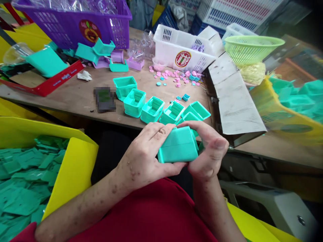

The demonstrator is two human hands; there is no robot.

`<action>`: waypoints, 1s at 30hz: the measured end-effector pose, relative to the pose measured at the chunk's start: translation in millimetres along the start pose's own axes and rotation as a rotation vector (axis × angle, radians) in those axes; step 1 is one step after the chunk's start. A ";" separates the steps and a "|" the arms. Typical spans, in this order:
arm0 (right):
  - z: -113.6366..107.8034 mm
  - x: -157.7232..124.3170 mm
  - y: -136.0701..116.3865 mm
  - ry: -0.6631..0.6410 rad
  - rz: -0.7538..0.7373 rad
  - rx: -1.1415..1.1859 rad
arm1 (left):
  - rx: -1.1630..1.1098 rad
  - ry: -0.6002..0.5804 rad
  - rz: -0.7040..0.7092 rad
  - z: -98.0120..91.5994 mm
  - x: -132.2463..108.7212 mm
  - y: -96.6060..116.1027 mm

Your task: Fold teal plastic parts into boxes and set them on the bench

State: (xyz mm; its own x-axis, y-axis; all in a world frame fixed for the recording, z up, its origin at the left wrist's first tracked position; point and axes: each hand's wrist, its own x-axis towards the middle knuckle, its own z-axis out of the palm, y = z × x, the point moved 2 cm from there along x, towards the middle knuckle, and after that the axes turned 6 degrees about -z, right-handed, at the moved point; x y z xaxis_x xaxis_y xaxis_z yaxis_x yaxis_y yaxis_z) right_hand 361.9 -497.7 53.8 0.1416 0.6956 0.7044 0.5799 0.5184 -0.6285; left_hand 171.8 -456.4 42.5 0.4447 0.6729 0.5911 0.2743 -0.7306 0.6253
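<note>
Between my two hands, above the table's front edge, is a turquoise plastic box [178,147]. My left hand [145,151] grips its left side, fingers over the top and thumb along the bottom. My right hand [209,148] closes around its right end. A seam runs across the face turned towards me. Just beyond my hands, a row of open turquoise boxes [152,109] curves along the table edge. The nearest ones are partly hidden behind my fingers.
Pink and blue small parts [176,77] lie scattered before a white basket [183,50]. A purple basket [75,30] holds clear plastic pieces. A cardboard box [234,94] stands at right. Lower left, a yellow bin [70,171] holds turquoise panels. A red tray [55,80] sits at left.
</note>
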 end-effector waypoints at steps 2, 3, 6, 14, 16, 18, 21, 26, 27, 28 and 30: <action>1.4 -0.3 -1.1 0.000 0.013 0.005 | -0.003 -0.012 -0.007 -0.6 0.1 -0.7; 1.7 -0.2 -0.9 0.001 0.014 0.007 | -0.008 -0.020 -0.007 -1.4 0.8 -2.0; -0.4 1.9 5.4 -0.034 0.012 0.020 | -0.040 -0.050 -0.011 -5.6 4.9 -11.3; -0.6 -3.9 22.8 0.152 0.195 0.367 | -0.464 0.103 -0.080 -2.0 5.9 -45.5; 9.2 -10.0 13.4 0.116 0.212 0.467 | -0.478 0.111 0.009 2.4 5.6 -42.2; 14.6 -13.2 3.3 0.125 0.156 0.512 | -0.464 0.063 0.088 4.4 5.7 -35.6; 13.0 -12.2 -5.2 0.192 0.082 0.506 | -0.419 0.013 0.106 2.6 3.9 -26.2; 3.9 -8.8 -5.3 0.248 0.106 0.491 | -0.474 0.082 -0.001 1.7 -5.3 -12.2; 3.4 -8.6 -4.7 0.247 0.117 0.497 | -0.472 0.090 -0.025 2.0 -6.1 -9.5; 3.4 -8.4 -3.8 0.250 0.130 0.509 | -0.465 0.092 -0.051 2.1 -5.9 -7.2; 5.2 -7.5 -1.7 0.268 0.160 0.549 | -0.447 0.083 -0.096 1.5 -2.6 -5.1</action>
State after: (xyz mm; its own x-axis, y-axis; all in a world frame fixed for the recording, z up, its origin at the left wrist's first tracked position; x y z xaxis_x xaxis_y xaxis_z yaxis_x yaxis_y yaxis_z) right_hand 355.7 -501.2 47.9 0.4300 0.6739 0.6008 0.0487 0.6472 -0.7608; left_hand 170.5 -454.6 37.1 0.3610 0.7551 0.5473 -0.0914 -0.5554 0.8266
